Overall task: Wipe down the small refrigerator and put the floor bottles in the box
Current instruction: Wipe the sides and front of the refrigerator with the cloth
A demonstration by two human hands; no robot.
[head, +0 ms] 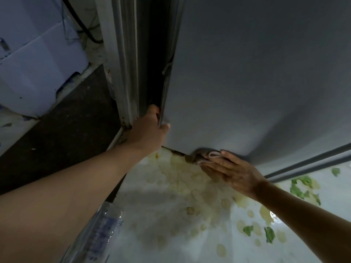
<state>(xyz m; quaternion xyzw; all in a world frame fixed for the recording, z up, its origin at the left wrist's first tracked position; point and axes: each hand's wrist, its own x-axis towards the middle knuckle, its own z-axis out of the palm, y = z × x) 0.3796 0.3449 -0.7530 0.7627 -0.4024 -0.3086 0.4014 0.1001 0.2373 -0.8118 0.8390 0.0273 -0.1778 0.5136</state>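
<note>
Left hand [150, 130] curled round the refrigerator door [247, 82] edge, right hand [230, 170] flat-fingered on a folded cloth [204, 156].

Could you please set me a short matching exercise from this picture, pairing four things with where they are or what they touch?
Things:
1. left hand
2. right hand
3. plastic bottle
4. cardboard box

Places:
A. upper left, on the floor
B. gripping the refrigerator door edge
C. bottom of the picture, below the left forearm
D. pressing a grey cloth against the door's lower edge

Pairs: 1-B, 2-D, 3-C, 4-A
</note>
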